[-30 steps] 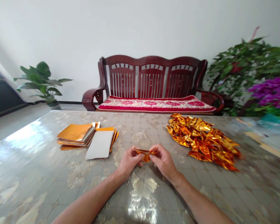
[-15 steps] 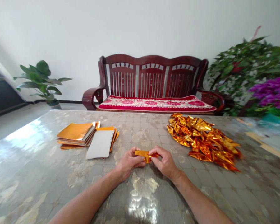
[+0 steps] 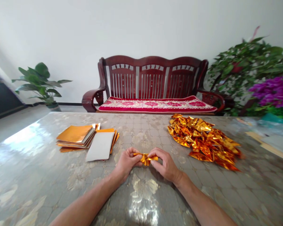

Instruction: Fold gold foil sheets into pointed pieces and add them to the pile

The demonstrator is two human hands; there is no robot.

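Note:
A small folded piece of gold foil paper (image 3: 145,160) is held between both hands, just above the table. My left hand (image 3: 128,161) pinches its left end between thumb and fingers. At its other end, my right hand (image 3: 163,162) grips with thumb and forefinger. The foil's middle looks creased and bunched. To the left lie a stack of gold foil sheets (image 3: 74,134) and a second stack with a pale sheet (image 3: 100,146) on top, backing side up. A heap of folded gold foil pieces (image 3: 202,139) spreads to the right.
The table (image 3: 77,201) has a shiny, flower-patterned cover. Clear plastic bags and flat card (image 3: 276,142) lie at its right edge. Beyond stands a dark red wooden bench (image 3: 152,81) with a patterned seat cover, flanked by a potted plant (image 3: 41,81) and leafy purple flowers (image 3: 273,91).
The foil's long flat strip has become more bunched at the middle, and its left part is more covered by my left hand. The whole view has shifted slightly.

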